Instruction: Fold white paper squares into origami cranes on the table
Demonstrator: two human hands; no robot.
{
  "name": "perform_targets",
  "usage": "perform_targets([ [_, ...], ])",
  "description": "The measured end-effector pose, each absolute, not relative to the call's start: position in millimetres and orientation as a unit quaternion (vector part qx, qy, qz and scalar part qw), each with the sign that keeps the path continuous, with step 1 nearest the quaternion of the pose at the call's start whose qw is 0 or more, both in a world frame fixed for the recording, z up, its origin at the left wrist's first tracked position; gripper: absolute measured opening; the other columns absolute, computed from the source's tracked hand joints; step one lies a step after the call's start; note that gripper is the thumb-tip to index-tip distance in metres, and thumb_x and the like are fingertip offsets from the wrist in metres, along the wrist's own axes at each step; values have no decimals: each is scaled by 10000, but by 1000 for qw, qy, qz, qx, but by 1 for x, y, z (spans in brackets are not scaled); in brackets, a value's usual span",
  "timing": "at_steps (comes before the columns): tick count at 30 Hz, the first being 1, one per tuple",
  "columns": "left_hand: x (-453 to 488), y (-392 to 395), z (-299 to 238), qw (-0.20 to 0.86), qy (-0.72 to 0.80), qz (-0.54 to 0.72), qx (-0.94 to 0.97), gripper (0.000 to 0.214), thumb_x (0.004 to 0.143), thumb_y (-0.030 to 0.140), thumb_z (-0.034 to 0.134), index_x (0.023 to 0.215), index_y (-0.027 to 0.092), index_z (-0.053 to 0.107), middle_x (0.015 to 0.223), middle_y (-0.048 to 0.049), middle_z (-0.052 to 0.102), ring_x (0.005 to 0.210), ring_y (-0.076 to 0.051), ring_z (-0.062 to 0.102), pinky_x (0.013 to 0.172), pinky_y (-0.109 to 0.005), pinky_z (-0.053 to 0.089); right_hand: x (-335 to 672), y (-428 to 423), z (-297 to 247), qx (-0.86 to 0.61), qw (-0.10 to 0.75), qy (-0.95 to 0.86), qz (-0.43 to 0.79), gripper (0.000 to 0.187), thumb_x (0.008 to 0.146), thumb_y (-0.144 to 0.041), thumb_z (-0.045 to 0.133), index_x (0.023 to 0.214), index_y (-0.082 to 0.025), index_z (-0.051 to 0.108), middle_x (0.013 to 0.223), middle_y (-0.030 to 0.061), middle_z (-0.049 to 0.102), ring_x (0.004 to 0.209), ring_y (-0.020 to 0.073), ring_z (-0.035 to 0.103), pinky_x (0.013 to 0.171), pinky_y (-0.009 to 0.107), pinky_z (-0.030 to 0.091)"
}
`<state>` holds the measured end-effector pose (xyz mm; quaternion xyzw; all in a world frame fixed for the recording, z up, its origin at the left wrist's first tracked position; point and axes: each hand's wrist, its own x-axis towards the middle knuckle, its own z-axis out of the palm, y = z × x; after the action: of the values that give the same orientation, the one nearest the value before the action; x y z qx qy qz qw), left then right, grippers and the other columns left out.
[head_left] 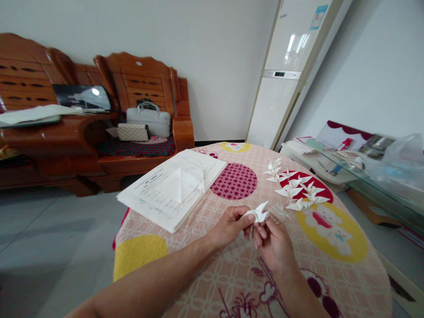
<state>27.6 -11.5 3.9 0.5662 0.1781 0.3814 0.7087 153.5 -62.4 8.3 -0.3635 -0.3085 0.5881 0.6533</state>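
A white folded paper crane (259, 213) is held between my two hands above the round table. My left hand (236, 224) pinches its left side between thumb and fingers. Closed on its right side are the fingers of my right hand (273, 236). Several finished white paper cranes (300, 187) stand in a cluster on the tablecloth, beyond my hands to the right. To the left lies a stack of printed paper (155, 194), with a folded white paper piece (180, 184) on top.
A patterned tablecloth (198, 282) covers the round table. At right stands a glass-topped side table (367, 183) with papers and a plastic bag (407, 154). Wooden chairs (142, 84) with a grey handbag (149, 120) line the wall, beside a tall white air conditioner (278, 97).
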Motion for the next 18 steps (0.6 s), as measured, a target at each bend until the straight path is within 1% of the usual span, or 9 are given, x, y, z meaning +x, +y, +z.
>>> perform_targets([
  [5, 28, -13, 8, 695, 160, 380, 589, 448, 854, 554, 555, 801, 111, 594, 623, -48, 629, 522, -139, 607, 510, -227, 412, 152, -63, 10, -383, 661, -328, 555, 337, 853, -386, 610, 603, -180, 517, 454, -77, 386, 349, 65, 369, 354, 197, 322],
  [9, 28, -13, 10, 688, 155, 382, 598, 442, 863, 552, 542, 803, 117, 591, 663, -60, 646, 544, -142, 621, 515, -225, 409, 152, -64, 11, -400, 673, -357, 509, 315, 871, -361, 589, 620, -181, 530, 466, -72, 392, 379, 75, 396, 386, 207, 349],
  [13, 27, -15, 11, 681, 162, 386, 600, 438, 859, 550, 549, 794, 119, 591, 651, -53, 633, 553, -141, 617, 526, -227, 413, 152, -66, 10, -415, 680, -380, 470, 319, 882, -343, 581, 614, -185, 509, 484, -64, 409, 407, 83, 436, 406, 211, 363],
  [18, 24, -14, 13, 708, 126, 360, 594, 410, 879, 516, 539, 813, 114, 578, 697, -67, 642, 596, -160, 638, 532, -233, 422, 150, -68, 13, -398, 678, -378, 489, 319, 877, -331, 585, 603, -182, 519, 469, -64, 411, 390, 84, 436, 385, 210, 350],
])
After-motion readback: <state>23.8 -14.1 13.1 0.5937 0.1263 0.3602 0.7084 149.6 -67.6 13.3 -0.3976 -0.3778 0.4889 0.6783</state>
